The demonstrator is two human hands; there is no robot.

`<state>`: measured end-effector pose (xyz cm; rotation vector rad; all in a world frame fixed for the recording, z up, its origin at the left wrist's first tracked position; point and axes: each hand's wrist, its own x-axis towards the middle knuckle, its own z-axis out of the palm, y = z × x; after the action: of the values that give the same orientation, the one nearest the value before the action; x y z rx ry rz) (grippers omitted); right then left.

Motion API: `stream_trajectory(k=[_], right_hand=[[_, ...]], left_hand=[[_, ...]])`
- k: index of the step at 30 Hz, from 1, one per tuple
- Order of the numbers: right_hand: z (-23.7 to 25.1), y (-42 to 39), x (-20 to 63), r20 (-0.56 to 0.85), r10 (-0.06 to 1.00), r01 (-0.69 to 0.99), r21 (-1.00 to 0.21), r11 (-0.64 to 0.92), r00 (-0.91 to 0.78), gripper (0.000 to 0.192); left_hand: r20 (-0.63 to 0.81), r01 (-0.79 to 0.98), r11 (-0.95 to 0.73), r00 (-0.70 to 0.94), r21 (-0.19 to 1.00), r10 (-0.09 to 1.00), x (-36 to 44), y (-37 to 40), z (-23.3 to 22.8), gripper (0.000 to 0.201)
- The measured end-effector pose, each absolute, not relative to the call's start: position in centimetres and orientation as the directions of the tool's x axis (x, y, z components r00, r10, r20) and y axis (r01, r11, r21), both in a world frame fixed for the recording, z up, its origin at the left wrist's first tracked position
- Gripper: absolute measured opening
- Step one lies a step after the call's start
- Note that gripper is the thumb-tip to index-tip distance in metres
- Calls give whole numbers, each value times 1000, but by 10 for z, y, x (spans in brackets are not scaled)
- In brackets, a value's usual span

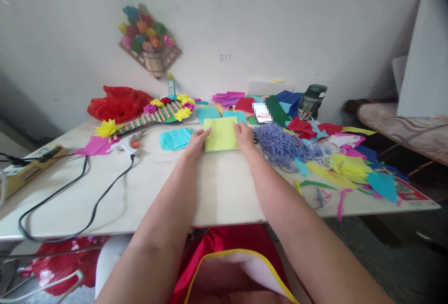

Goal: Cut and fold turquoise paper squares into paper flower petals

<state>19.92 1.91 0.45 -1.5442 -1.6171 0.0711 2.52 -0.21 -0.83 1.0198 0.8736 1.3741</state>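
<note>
Between my two hands is a stack of yellow-green crepe paper [221, 134], with a bluish edge showing along its bottom. My left hand [198, 142] grips its left side, thumb on top. On the opposite side my right hand [244, 135] pinches the upper right edge. Left of my left hand lies a folded turquoise paper piece [175, 139]. More blue paper [208, 114] sits just behind the stack. A heap of purple-blue yarn [285, 145] rests close to my right hand.
A glue gun [126, 145] with a black cord lies left, near a power strip [33, 169]. Behind it is a flower-decorated guitar-shaped craft [157, 116]. A glue bottle [171, 87], phone [262, 113] and dark bottle [311, 102] stand or lie farther back. Paper scraps [346, 169] cover the right side.
</note>
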Motion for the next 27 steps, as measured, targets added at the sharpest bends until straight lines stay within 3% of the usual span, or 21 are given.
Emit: stream_trajectory(k=[5, 10, 15, 27], right_hand=[[3, 19, 197, 547, 827, 773, -578, 261, 129, 27], [-1, 22, 196, 579, 806, 739, -595, 316, 122, 27], [-4, 25, 197, 593, 798, 664, -640, 386, 108, 31], [-7, 26, 204, 438, 899, 230, -878, 420, 28, 36]], left_hand=[[71, -462, -31, 70, 886, 995, 26, -3, -7, 33], [57, -448, -34, 39, 894, 998, 26, 2, -12, 24], [118, -419, -96, 28, 903, 993, 24, 5, -15, 29], [169, -374, -159, -7, 913, 986, 21, 10, -18, 37]])
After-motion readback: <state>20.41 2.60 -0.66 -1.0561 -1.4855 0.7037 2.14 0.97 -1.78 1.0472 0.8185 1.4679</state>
